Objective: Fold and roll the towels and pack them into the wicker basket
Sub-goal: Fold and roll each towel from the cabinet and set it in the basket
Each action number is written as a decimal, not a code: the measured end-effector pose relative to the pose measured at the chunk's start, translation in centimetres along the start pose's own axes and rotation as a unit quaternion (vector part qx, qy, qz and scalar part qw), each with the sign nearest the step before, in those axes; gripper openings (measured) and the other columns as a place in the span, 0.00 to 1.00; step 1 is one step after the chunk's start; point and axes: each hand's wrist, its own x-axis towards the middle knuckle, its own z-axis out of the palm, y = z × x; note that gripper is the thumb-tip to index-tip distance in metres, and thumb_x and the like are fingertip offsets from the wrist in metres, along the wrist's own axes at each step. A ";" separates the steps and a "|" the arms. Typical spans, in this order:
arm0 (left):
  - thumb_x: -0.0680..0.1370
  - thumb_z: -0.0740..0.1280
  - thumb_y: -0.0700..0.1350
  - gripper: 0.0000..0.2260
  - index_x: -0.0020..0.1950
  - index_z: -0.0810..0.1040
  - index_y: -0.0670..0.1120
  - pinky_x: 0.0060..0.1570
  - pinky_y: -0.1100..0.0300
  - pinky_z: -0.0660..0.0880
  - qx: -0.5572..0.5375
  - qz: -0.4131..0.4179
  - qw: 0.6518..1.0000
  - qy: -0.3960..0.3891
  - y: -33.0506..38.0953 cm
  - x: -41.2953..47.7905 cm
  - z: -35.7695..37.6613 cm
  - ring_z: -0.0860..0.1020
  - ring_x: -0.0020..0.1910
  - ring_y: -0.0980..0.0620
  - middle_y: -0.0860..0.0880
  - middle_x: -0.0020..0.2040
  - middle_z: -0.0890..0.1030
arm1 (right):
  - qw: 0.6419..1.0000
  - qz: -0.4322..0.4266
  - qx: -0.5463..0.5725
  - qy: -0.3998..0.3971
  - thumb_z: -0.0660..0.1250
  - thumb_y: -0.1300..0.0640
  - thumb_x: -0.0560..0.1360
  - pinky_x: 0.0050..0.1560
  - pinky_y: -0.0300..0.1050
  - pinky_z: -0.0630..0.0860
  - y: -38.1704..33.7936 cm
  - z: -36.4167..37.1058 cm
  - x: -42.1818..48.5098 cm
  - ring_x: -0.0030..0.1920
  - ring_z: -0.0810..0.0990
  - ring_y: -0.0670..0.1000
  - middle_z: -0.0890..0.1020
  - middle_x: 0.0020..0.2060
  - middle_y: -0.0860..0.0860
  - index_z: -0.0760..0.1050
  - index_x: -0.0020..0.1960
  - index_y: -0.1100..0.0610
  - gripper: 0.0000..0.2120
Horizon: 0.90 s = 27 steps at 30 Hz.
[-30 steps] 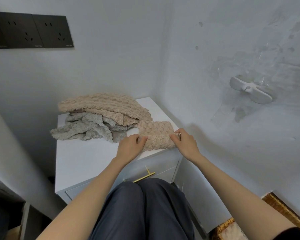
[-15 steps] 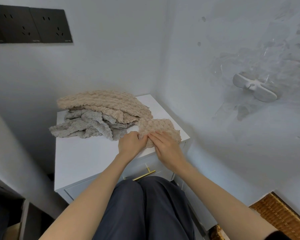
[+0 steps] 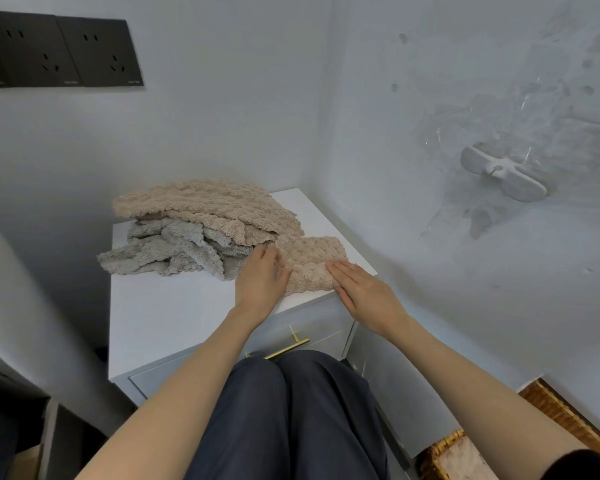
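A small beige towel lies folded at the front right corner of the white cabinet top. My left hand rests on its left edge, fingers together and flat. My right hand presses flat on its right front edge, fingers stretched out. Behind lies a larger beige towel draped over a crumpled grey towel. The wicker basket stands on the floor at lower right, partly hidden by my right arm, with something pale inside.
The cabinet sits in a wall corner, with a drawer and a gold handle facing my knees. Black wall sockets hang at upper left. A white hook sticks out from the right wall.
My right hand slid from the middle of the small towel to its right front edge and now lies flat. My left hand stayed on the left edge.
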 end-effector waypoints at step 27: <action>0.76 0.61 0.55 0.19 0.31 0.63 0.46 0.31 0.58 0.58 -0.037 -0.073 0.985 -0.154 -1.0 0.3 -2.3 0.62 0.28 0.52 0.51 0.27 0.63 | 0.912 0.256 0.319 -0.027 0.61 0.48 0.80 0.33 0.43 0.57 0.9 -2.2 2.1 0.31 0.61 0.48 0.63 0.30 0.49 0.62 0.36 0.58 0.19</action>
